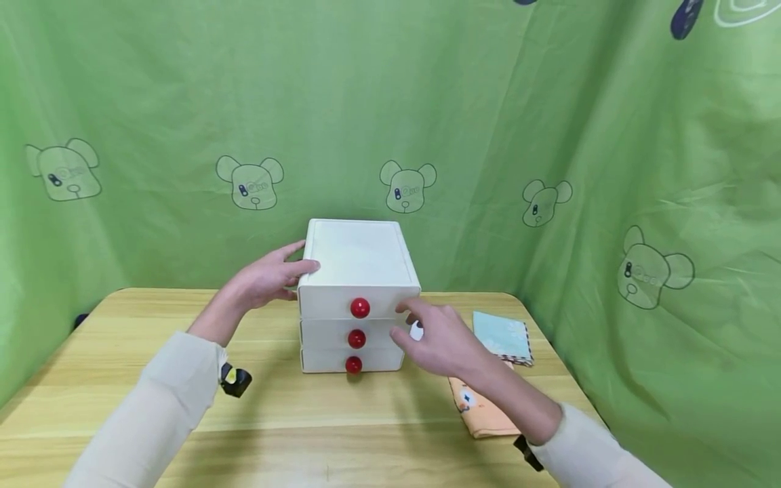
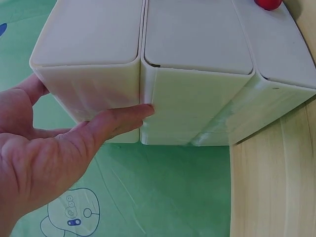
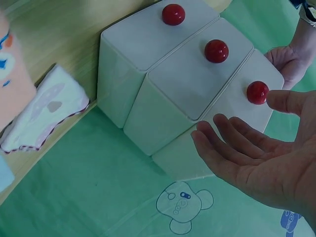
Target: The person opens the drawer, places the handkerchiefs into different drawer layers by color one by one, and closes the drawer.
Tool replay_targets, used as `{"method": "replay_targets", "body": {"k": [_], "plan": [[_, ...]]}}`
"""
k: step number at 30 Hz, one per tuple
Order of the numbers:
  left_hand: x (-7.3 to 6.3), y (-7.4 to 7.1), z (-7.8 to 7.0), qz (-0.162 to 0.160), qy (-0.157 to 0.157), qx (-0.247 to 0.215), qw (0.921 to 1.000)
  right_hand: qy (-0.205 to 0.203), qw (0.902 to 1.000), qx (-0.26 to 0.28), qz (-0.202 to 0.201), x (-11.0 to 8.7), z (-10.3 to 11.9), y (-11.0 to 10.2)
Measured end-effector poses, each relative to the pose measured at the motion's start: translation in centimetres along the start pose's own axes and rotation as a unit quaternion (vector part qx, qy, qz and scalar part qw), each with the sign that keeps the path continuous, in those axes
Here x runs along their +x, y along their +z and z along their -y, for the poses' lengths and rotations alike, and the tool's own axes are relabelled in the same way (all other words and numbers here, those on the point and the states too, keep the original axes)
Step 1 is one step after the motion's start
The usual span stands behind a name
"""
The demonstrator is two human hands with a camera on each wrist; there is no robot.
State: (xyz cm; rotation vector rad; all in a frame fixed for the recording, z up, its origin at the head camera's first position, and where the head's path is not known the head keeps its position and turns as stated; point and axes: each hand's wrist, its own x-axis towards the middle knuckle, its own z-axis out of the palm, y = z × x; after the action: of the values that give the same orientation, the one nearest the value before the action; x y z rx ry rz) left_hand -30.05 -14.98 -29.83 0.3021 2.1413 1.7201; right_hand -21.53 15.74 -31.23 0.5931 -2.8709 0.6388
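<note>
A white three-drawer cabinet (image 1: pixel 360 254) stands on the table, its drawers closed. Each drawer front carries a round red knob, the top knob (image 1: pixel 360 308) being level with my right hand. My left hand (image 1: pixel 268 276) rests on the cabinet's upper left side, thumb over the top edge. In the left wrist view, an extended finger lies along the side panel (image 2: pixel 197 98). My right hand (image 1: pixel 439 335) hovers before the right part of the top two drawer fronts, fingers loosely bent and holding nothing. In the right wrist view, its thumb overlaps the edge of the top knob (image 3: pixel 257 92).
Right of the cabinet lie a folded light blue cloth (image 1: pixel 502 334) and an orange cloth (image 1: pixel 488 413), partly covered by my right forearm. A white patterned cloth (image 3: pixel 49 111) shows in the right wrist view. Green curtain (image 1: pixel 183 102) hangs behind and beside the wooden table (image 1: pixel 293 440).
</note>
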Motion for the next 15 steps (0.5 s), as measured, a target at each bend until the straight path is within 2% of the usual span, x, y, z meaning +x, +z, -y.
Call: {"method": "replay_targets", "body": {"k": [6,15], "plan": [[0.1,-0.1,0.0,-0.002,0.002,-0.001,1.0000,0.010,0.9991,0.040,0.007,0.4,1.0,0.6],[0.1,-0.2,0.0,-0.022,-0.003,0.010,0.9997,0.026,0.9929,0.111,0.033,1.2,1.9,1.4]]}}
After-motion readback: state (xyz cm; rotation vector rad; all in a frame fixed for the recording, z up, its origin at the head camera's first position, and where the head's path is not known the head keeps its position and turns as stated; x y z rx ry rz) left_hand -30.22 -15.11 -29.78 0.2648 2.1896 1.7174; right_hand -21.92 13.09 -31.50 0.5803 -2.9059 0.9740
